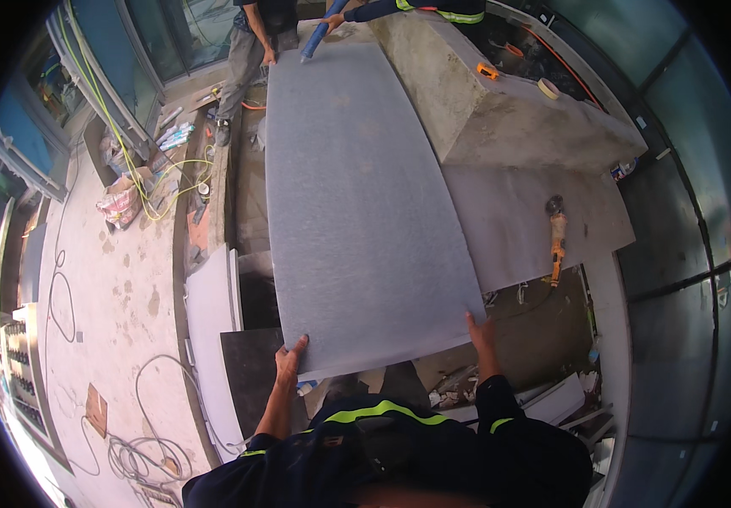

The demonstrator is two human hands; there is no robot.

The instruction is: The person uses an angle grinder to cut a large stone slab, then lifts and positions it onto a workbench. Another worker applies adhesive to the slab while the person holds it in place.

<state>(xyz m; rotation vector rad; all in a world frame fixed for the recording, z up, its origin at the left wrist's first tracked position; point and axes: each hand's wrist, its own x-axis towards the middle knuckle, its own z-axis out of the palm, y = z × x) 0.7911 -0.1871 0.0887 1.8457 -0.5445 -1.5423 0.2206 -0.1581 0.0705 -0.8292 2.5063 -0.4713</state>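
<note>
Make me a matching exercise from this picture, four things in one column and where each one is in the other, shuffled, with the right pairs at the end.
Things
1. Left hand
2. Orange power tool
3. Blue tube
4. Yellow-green cable

Places
A. In a co-worker's hand, over the far end of the grey slab
B. Well left of the slab, partly along the floor
C. At the slab's near left corner
D. On the panel right of the slab

Pairs: 1-C, 2-D, 3-A, 4-B

Left hand [289, 359] and right hand [482, 335] grip a grey slab [365, 203].
</note>
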